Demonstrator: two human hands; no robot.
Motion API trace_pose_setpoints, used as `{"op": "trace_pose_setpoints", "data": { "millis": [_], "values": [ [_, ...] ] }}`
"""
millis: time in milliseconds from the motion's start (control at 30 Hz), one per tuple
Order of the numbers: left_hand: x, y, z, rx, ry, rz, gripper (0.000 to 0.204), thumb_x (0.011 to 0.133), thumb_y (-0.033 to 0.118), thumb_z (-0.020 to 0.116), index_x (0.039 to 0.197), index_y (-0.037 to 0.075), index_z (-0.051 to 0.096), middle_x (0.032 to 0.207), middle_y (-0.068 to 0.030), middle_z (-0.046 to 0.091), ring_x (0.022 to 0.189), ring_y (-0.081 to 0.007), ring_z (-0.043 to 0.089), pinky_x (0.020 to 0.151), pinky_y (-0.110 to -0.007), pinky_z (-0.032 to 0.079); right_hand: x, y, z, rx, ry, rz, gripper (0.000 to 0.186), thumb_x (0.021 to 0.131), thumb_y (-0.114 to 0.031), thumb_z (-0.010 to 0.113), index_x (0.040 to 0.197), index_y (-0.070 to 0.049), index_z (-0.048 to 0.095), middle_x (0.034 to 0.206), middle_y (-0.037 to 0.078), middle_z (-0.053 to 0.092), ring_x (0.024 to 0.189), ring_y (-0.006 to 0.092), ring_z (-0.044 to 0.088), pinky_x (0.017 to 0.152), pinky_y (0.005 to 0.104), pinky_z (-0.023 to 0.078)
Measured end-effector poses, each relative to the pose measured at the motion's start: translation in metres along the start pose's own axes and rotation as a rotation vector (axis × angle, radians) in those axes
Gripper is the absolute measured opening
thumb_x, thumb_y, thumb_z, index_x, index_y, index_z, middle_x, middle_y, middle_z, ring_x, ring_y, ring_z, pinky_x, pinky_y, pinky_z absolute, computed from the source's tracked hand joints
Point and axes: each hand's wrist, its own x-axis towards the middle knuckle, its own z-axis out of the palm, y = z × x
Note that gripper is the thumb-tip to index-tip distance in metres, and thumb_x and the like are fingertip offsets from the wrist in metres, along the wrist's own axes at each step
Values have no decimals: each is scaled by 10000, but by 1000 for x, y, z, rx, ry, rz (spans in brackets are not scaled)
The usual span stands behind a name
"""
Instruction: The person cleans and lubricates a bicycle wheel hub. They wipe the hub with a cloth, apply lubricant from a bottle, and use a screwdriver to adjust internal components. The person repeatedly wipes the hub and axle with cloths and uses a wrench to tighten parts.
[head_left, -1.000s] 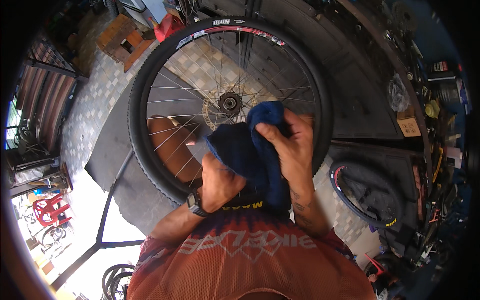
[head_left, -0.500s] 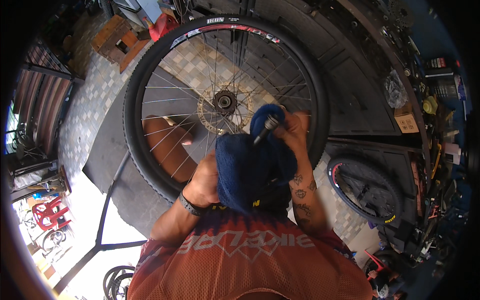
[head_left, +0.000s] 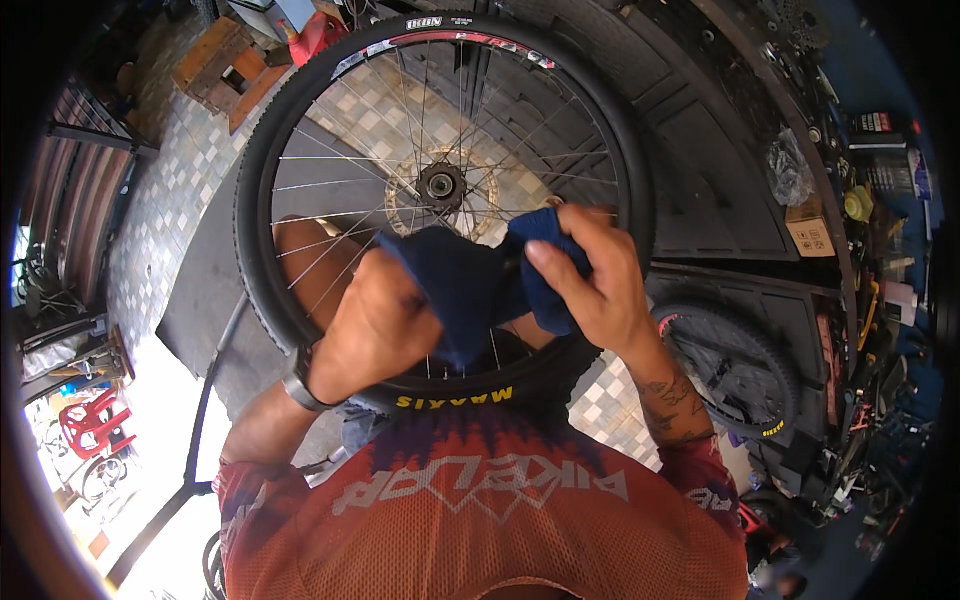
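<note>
Over a bicycle wheel, my hands hold a dark blue cloth. My left hand, with a band on its wrist, is closed on the cloth's left part. My right hand grips the other part, its thumb pressed on the fabric. A dark bit shows between the folds; the cloth hides most of it, and I cannot make out its shape. Beyond the cloth is the wheel hub, with a round brake disc around it. The tyre's near side passes below my hands, close to my shirt.
A second bicycle wheel leans against the dark cabinets at right. Cluttered shelves there hold a cardboard box and a clear plastic bag. A wooden stool and red container stand far left, a red chair nearer.
My hands have moved apart, the left outward and up, the right slightly right and down. The cloth is stretched between them. The metal cylindrical part by my right hand is now covered.
</note>
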Motion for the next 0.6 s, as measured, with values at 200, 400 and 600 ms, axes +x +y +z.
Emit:
{"op": "trace_pose_setpoints", "data": {
  "millis": [200, 400, 600],
  "values": [
    [10, -1, 9, -35, 82, -22, 263, 840, -28, 671, 1094, 27, 711, 982, -160, 704, 883, -379, 697, 755, -418, 573, 4, 6, 8, 4, 104, -115, 197, 994, -168, 714, 1048, 11, 651, 763, 105, 635, 672, 200, 615, 683, 323, 472],
    [9, 0, 16, 132, 83, 214, 292, 745, -11, 736, 1033, 33, 718, 1019, -147, 719, 857, -356, 726, 669, -391, 590, -3, 10, 9, -62, 108, -197, 182, 976, -148, 709, 982, 18, 635, 742, 121, 597, 657, 229, 582, 625, 352, 440],
    [-3, 9, 20, 316, 127, 181, 333, 717, 33, 788, 1042, 28, 718, 1058, -144, 722, 889, -367, 722, 689, -424, 608, -3, 29, 11, 230, 346, 125, 296, 1034, -308, 710, 943, -30, 664, 764, -12, 638, 722, 82, 577, 642, 301, 463]
  ]
}}
